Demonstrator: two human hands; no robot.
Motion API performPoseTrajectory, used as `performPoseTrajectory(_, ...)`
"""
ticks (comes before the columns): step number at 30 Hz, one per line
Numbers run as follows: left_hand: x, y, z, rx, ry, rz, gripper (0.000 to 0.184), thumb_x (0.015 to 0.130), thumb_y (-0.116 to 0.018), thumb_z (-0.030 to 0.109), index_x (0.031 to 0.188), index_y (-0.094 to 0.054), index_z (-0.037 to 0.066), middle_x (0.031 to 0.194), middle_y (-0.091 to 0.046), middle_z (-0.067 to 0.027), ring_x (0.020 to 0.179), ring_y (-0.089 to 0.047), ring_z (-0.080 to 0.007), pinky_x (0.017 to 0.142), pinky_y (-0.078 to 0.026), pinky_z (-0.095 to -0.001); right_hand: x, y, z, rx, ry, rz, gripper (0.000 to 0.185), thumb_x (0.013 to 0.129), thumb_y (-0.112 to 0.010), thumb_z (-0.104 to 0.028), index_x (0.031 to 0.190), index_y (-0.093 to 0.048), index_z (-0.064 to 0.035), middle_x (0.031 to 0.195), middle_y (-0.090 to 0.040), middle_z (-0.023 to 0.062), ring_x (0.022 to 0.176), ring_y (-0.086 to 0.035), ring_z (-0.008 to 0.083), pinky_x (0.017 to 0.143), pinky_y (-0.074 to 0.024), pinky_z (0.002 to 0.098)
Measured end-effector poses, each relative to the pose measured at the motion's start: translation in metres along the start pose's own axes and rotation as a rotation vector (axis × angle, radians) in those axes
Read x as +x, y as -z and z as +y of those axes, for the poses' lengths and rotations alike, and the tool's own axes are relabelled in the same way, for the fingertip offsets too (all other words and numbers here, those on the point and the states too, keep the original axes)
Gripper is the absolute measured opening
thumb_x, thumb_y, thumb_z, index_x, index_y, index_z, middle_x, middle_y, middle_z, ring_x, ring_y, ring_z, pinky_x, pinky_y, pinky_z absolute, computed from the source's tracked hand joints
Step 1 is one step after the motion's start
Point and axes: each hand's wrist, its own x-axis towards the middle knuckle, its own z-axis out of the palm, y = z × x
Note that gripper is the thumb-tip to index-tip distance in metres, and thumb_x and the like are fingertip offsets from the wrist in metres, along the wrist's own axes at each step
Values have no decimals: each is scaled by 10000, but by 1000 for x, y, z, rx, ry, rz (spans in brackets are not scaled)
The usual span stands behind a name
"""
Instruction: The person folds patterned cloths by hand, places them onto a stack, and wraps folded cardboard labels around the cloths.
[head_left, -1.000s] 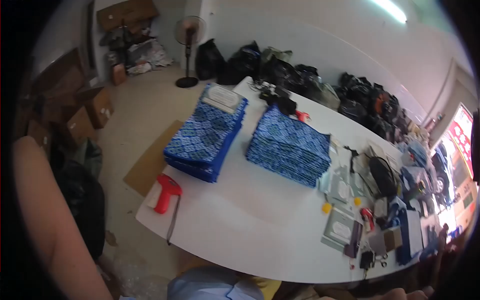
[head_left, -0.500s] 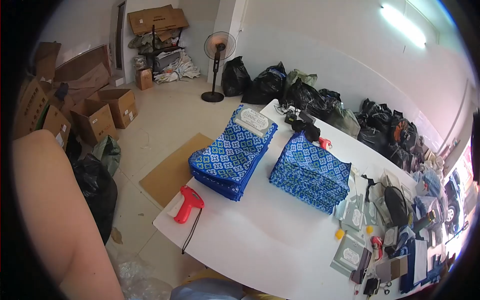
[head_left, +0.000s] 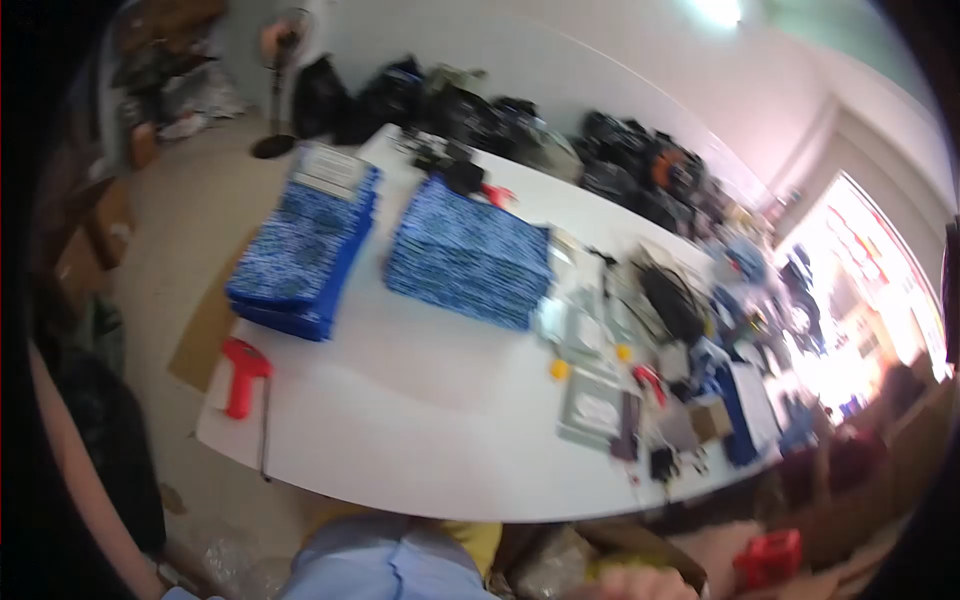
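Observation:
My left arm [head_left: 75, 470] runs down the left edge, its hand outside the picture. Low at the bottom is a blurred hand, apparently my right hand [head_left: 645, 582]; its fingers are smeared. A blurred red object [head_left: 770, 558] lies to its right, its kind unclear. On the white table, a red tagging gun [head_left: 243, 380] with a black cord rests at the left corner. Behind it is a stack of blue patterned cleaning cloths [head_left: 290, 240] with a grey label card [head_left: 330, 170] on top. A second cloth stack [head_left: 468, 255] stands to the right, apart from my hands.
Grey label cards [head_left: 592, 405], yellow bits, a black bag [head_left: 670, 300] and small tools crowd the right of the white table [head_left: 400, 430]. Black bags [head_left: 460, 115] line the wall. Cardboard boxes [head_left: 105, 220] stand left; a person [head_left: 830, 465] appears blurred at right.
My view has swung right, so the table and stacks sit further left. My left arm has moved toward the left edge. A blurred hand and a red object have come into view at the bottom right.

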Motion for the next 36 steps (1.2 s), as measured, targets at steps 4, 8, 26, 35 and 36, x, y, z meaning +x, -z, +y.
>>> performPoseTrajectory(4,6,7,14,-9,-50,15,452,857,-398,374,1235,-286,153,1285,-293,-116,1205,-216,-288,992,-156,-472,12,4,0,-403,-156,64,244,799,-574,-254,631,-559,-79,613,-564,58,494,-472,180,494,-401,308)
performPoseTrajectory(8,8,12,33,-41,-135,-6,471,857,-392,384,1251,-272,154,1299,-281,-120,1218,-203,-295,998,-146,-480,8,20,-10,-424,-179,-74,254,822,-486,-235,759,-572,-5,727,-590,170,611,-530,256,634,-418,406)
performPoseTrajectory(26,23,70,177,-443,-984,327,554,861,-366,428,1321,-210,161,1363,-227,-139,1275,-144,-324,1025,-102,-515,-27,52,32,-518,-291,65,249,666,-555,-154,770,-587,70,734,-597,205,689,-545,286,655,-424,381)
performPoseTrajectory(35,42,45,16,127,-387,611,479,836,-454,253,1232,-329,13,1297,-304,-146,1178,-301,-271,958,-241,-361,-33,85,60,-849,-637,259,148,758,-544,-93,798,-574,46,769,-590,148,743,-540,193,693,-409,290)
performPoseTrajectory(36,52,39,-5,65,-260,558,394,835,-462,172,1190,-379,25,1243,-350,-120,1129,-338,-222,930,-276,-336,-32,96,65,-922,-683,275,103,763,-528,-34,827,-578,30,800,-596,123,755,-541,163,725,-400,270)
